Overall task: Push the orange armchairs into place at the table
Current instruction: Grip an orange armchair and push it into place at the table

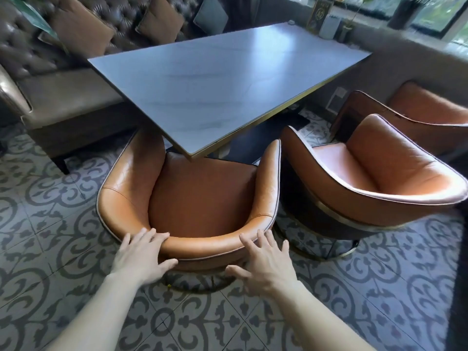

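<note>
An orange leather armchair (202,198) stands right in front of me, its seat tucked under the near corner of the grey table (228,79). My left hand (141,254) rests on the left part of its curved backrest, fingers spread over the rim. My right hand (266,259) lies on the right part of the same backrest, fingers apart. A second orange armchair (379,173) stands to the right, turned at an angle and set back from the table. A third orange armchair (417,112) sits behind it, by the wall.
A brown tufted leather sofa (63,102) with cushions lines the table's far left side. A low wall ledge (405,54) with a sign, a white container and plants runs along the right. The floor (63,224) is patterned tile.
</note>
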Demonstrator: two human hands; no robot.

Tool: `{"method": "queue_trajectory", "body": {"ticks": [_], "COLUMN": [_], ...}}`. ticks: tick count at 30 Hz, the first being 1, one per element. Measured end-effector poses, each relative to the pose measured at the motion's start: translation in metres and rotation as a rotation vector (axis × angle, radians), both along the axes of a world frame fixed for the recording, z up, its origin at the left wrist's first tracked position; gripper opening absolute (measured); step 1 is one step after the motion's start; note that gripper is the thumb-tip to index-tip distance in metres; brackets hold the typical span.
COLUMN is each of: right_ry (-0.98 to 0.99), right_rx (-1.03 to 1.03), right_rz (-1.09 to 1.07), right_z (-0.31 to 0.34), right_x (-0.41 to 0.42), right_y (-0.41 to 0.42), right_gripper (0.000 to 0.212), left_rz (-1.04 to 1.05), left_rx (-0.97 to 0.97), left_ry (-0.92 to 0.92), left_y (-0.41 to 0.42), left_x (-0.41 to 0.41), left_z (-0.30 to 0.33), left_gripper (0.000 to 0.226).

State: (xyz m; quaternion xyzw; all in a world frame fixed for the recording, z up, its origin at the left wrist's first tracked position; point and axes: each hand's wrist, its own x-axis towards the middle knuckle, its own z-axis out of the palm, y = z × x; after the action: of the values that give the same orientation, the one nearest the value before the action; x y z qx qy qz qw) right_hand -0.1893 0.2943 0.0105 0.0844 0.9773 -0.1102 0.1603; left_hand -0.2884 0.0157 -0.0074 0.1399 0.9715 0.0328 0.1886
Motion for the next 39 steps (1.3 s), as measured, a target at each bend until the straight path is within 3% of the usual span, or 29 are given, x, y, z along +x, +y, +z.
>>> {"method": "queue_trajectory", "body": {"ticks": [12, 18, 24, 31, 39], "right_ry": [-0.069, -0.021, 0.045, 0.082, 0.072], "right_rx": [-0.024, -0.039, -0.006, 0.041, 0.077], "right_rz": [-0.167, -0.249, -0.323, -0.379, -0.379], "right_z": [0.127, 0.173, 0.211, 0.226, 0.219], "right_x": [0.070, 0.138, 0.217, 0.258, 0.226], "right_y": [0.095, 0.194, 0.313, 0.415, 0.505], "right_gripper": [0.112, 0.114, 0.118, 0.118, 0.119], "left_rz": [-0.187, -0.244, -0.271, -0.309, -0.328], "left_rx": [0.074, 0.107, 0.207, 0.199, 0.187], "left_ry": [-0.005, 0.100, 0.216, 0.284, 0.262], "left_y": [0.143, 0.249, 0.364, 0.471, 0.573], "left_x": [0.067, 0.122, 0.182, 0.214, 0.188], "left_z": [0.116, 0.171, 0.218, 0.241, 0.222], "left_gripper": [0.105, 0.114, 0.110, 0.110, 0.114]}}
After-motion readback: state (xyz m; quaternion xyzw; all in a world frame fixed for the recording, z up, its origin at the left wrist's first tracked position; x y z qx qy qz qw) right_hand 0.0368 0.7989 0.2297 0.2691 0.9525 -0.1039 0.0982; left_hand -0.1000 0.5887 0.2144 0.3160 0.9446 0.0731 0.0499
